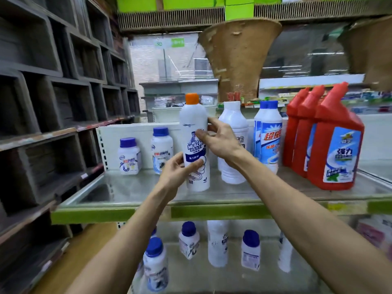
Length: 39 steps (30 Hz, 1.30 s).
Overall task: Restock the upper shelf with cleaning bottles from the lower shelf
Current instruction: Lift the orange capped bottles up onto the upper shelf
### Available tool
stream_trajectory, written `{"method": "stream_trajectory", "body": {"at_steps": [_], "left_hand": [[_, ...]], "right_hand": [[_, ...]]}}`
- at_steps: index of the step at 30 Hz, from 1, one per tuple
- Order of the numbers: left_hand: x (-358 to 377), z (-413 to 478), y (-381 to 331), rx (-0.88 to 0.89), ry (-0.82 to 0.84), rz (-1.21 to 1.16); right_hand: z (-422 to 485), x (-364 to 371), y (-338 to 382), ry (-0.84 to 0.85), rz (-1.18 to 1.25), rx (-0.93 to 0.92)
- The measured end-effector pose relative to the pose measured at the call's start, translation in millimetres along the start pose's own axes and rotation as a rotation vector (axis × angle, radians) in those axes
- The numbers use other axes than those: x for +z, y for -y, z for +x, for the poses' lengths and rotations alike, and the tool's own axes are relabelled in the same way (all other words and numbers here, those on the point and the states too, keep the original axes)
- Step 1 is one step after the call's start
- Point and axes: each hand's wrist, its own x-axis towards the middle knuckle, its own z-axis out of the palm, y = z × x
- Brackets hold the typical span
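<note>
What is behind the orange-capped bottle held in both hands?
A white back panel shows left of the orange-capped bottle; a white-capped bottle stands behind on its right. The bottle, left hand and right hand hide whatever is directly behind.

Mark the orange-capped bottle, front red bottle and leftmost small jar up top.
Tall white plastic bottle with orange cap (193,122): head view, upper body.
Front red angled-neck plastic bottle (331,115): head view, shoulder.
Leftmost small white jar with blue lid (129,160): head view, label.
</note>
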Motion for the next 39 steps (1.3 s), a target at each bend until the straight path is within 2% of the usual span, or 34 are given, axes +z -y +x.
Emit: {"method": "stream_trajectory", "body": {"at_steps": [5,13,28,36,39], "left_hand": [[0.1,19.5,10.2,-0.023,-0.003,0.053],[-4.2,47.3,19.9,-0.046,-0.004,0.06],[-15.9,45.8,21.8,-0.035,0.047,0.078],[-17.4,41.3,17.6,-0.04,0.031,0.118],[-17.0,34.1,11.5,-0.027,-0.018,0.2]], "right_hand": [[17.3,-2.8,-17.9,-0.022,0.018,0.06],[48.0,4.2,-45.3,-0.052,-0.096,0.09],[37.3,9.8,-32.4,-0.048,-0.095,0.053],[39.1,11.2,-32.5,-0.068,-0.127,0.067],[29.6,8.8,-25.3,-0.068,-0.143,0.055]]}}
